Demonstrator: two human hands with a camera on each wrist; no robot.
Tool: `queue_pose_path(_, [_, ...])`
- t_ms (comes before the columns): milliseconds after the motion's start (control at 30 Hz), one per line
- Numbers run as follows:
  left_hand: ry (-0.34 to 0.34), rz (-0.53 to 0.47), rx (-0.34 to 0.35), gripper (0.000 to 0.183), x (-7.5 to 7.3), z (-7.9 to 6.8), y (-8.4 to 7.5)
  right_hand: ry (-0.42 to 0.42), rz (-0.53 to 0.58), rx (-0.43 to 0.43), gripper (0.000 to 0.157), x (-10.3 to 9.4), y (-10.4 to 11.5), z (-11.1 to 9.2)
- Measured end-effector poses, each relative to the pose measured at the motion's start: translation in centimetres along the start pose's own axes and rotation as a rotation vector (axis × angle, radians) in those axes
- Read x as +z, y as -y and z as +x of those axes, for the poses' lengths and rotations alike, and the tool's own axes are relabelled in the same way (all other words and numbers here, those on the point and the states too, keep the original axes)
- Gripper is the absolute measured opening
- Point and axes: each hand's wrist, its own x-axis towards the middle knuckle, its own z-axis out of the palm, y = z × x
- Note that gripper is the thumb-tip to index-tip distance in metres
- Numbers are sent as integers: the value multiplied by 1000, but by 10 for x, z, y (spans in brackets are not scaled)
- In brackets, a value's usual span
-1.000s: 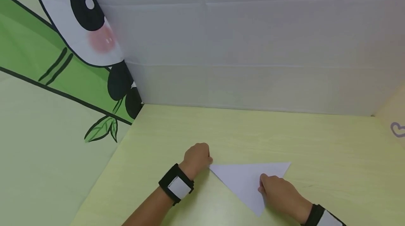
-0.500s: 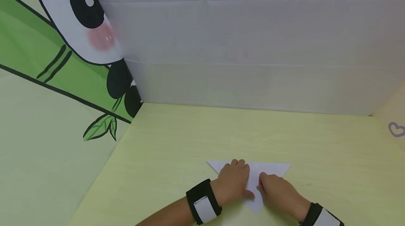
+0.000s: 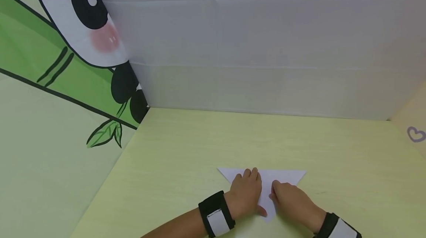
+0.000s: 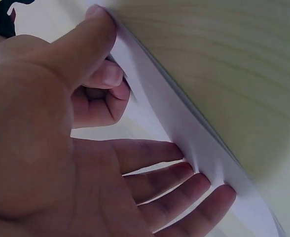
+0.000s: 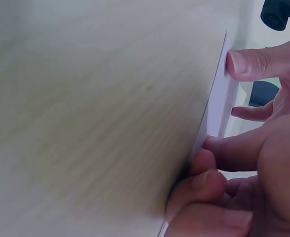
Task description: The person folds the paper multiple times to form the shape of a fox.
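A white sheet of paper (image 3: 283, 176), folded into a triangle, lies on the table with its long edge at the back and one corner toward me. My left hand (image 3: 245, 193) rests across its middle with extended fingers, the thumb out to the side near the front corner. In the left wrist view, the fingertips (image 4: 226, 193) press along the paper's face. My right hand (image 3: 294, 203) pinches the paper's right slanting edge between thumb and curled index finger. Its other fingers are folded under, as the right wrist view shows. Part of the paper is hidden beneath both hands.
The pale wood-grain table (image 3: 186, 138) meets a grey-white back panel (image 3: 253, 45). A side panel (image 3: 66, 119) with a painted panda and bamboo stands at left; another, with a purple heart (image 3: 416, 134), stands at right. Black straps (image 3: 217, 214) circle both wrists.
My left hand has left the paper's left corner, moved right and toward me, and settled with spread fingers on its middle. The right hand keeps its place at the right edge.
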Motion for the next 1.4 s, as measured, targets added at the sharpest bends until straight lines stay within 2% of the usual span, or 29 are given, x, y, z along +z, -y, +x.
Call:
queue_pose_path(267, [10, 33, 7, 108, 7, 0, 1, 7, 54, -82, 25, -5, -3, -5])
queue_pose_path(500, [26, 13, 6, 108, 7, 1, 0, -4, 14, -91, 30, -12, -2, 0])
queue_pose_path(833, [6, 38, 8, 108, 7, 0, 1, -14, -43, -75, 58, -13, -2, 4])
queue_pose_path(1133, [6, 1, 18, 108, 5, 0, 2, 11, -68, -69, 63, -13, -1, 8])
queue_pose_path(1400, [-25, -8, 38, 107, 9, -1, 4, 13, -74, -64, 64, -11, -3, 7])
